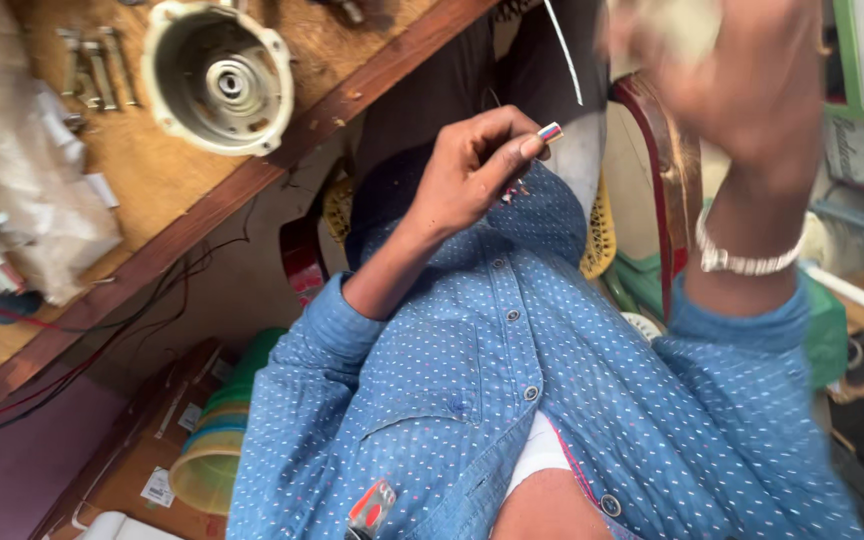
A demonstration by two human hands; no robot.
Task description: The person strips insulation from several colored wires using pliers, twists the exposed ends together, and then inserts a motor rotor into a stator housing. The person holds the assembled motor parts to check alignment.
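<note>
My left hand [467, 175] is raised in front of my blue dotted shirt [472, 380]. Its thumb and fingers pinch a small striped piece [550, 131] with red and white bands. My right hand [752, 85] is lifted at the upper right and heavily blurred; a white beaded bracelet [747, 262] circles its wrist. A pale blurred lump [677, 25] shows at its fingertips, and the blur hides whether the hand grips it.
A wooden workbench [152, 170] runs across the upper left with a round cream motor housing [217, 78], several bolts [97, 65] and a plastic bag [22, 190]. Wires [102, 330] hang below it. Stacked plastic tubs [217, 440] stand lower left. A chair back [677, 160] is behind my right arm.
</note>
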